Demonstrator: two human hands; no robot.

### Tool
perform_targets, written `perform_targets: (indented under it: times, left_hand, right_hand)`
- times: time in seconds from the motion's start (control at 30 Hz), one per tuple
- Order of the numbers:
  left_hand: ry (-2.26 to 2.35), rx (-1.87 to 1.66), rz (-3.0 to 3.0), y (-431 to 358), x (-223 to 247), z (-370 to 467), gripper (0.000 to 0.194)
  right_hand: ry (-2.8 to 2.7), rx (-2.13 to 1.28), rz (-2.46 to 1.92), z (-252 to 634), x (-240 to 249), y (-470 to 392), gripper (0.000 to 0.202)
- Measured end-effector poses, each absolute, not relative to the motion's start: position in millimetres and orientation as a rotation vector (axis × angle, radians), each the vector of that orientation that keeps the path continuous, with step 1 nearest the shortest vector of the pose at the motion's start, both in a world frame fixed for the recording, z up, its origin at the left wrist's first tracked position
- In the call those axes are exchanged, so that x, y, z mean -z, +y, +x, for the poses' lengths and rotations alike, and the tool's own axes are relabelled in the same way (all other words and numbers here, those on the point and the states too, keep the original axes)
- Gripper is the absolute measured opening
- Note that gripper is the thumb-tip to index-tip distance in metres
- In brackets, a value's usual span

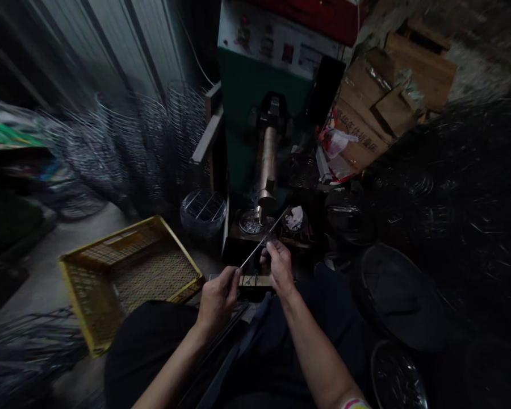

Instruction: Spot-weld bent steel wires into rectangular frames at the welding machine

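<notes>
A thin straight metal wire (252, 253) slants up and away from my left hand (219, 295), whose thumb and fingers pinch its near end. My right hand (280, 266) is closed, its fingertips at the middle of the same wire; the exact grip is dim. Just beyond the hands, a thick copper-coloured electrode arm (268, 159) juts from a green machine (242, 85) with a white panel. Under its tip sits a small round dish (251, 222) of bright metal bits. Right of that lies crumpled white paper (294, 218).
A yellow plastic crate (187, 267) stands at left. Behind it are stacks of wire racks (132, 142) and a round wire basket (203, 213). Cardboard boxes (361, 125) lean at the back right. A large dark round object (400, 295) stands by my right side. Loose rods (29, 346) lie at lower left.
</notes>
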State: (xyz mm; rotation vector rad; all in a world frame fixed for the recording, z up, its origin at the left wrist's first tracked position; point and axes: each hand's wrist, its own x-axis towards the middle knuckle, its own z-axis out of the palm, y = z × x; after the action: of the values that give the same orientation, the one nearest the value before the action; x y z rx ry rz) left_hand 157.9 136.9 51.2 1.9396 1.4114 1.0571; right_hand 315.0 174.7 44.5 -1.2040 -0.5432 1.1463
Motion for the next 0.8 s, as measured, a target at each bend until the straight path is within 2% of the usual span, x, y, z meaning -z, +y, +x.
perform_targets:
  times: [0.47,0.8]
  left_hand:
    - [1.375,-1.212,2.019,144.2,-53.0,153.5,0.023]
    - [1.387,-1.193,1.972,147.3,-58.3,150.6,0.026]
  right_hand:
    - [-0.537,-1.2,-1.094,313.1,-53.3,189.0,0.036]
    - [-0.563,-1.209,-1.068,311.5,-57.9,195.2,0.033]
